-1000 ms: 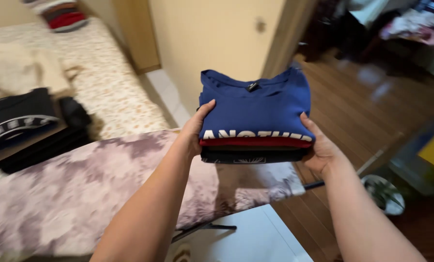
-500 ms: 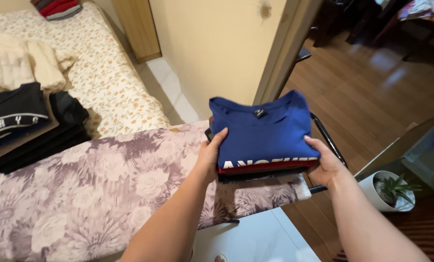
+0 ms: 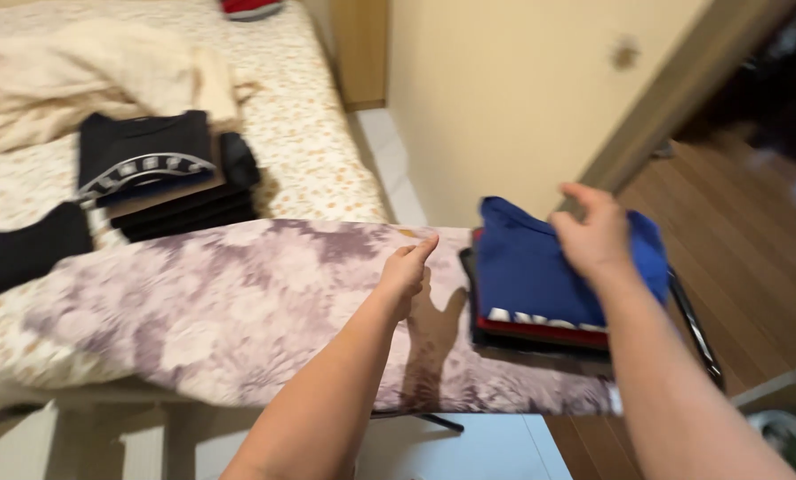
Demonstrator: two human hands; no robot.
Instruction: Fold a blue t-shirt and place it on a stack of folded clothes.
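Lowered onto ironing board — folded stack, right hand atop.

Warm indoor light, motion blur, soft shadows.

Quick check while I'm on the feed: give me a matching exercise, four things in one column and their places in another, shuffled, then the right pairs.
Things:
1. blue folded shirt
2. left hand
3. stack of black clothes
4. cream blanket

Places:
A. spread at the far end of the bed
B. above the flowered ironing board cover, fingers loose
C. top of the pile under the right hand
D. on the bed, just beyond the board

Pairs: 1-C, 2-B, 3-D, 4-A
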